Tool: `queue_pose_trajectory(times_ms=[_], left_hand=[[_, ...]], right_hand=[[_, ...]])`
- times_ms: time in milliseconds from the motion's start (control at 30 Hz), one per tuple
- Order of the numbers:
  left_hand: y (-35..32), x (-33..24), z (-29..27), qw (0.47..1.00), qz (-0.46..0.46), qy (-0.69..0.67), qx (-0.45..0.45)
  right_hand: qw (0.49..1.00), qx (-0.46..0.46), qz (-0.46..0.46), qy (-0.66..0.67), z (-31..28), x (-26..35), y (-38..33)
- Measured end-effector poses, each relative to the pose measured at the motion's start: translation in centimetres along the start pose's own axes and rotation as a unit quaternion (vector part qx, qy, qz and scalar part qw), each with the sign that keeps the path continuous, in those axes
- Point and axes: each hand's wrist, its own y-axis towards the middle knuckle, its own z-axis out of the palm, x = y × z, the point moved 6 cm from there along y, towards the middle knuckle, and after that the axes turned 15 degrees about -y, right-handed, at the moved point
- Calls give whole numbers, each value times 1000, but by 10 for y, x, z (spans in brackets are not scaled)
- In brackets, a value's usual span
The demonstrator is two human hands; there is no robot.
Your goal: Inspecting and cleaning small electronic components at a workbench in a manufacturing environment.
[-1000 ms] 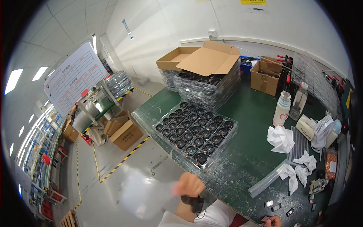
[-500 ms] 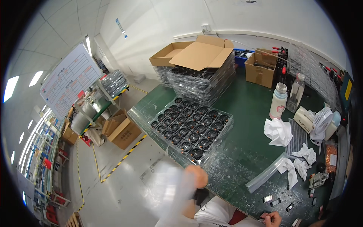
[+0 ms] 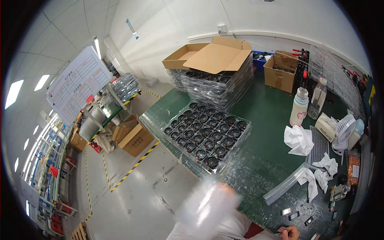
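Observation:
My left hand is a motion-smeared patch at the table's front edge, and its fingers do not show. A blurred, translucent whitish sheet or bag covers most of that hand; its exact kind cannot be made out. At the lower edge, my right hand is closed, thumb against fingers, on a small flat pinkish piece. Small dark rectangular parts lie on the table close to it. Beyond my left hand is a clear plastic tray with rows of round black parts.
Stacked trays under an open cardboard box stand at the back of the green table. On the right are a bottle, crumpled tissues, a keyboard, a small fan and a clear plastic strip.
My left hand has shifted right, and the translucent sheet or bag has swung right across it. My right hand stays at the lower edge with the pinkish piece. The whole view has shifted slightly.

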Motion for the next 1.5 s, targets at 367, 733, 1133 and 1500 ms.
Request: queue_pose_trajectory(times_ms=[367, 733, 1133, 1500], left_hand=[[-11, 3, -20, 949, 43, -296, 102], [-8, 59, -47, 885, -327, 316, -98], [-1, 89, -23, 760, -166, 615, -129], [1, 92, -16, 784, -79, 608, -97]], right_hand=[[999, 4, -38, -10, 1, -9, 3], [1000, 2, -27, 13, 2, 3, 2], [997, -12, -43, -57, 0, 9, 9], [982, -71, -88, -151, 11, 4, 8]])
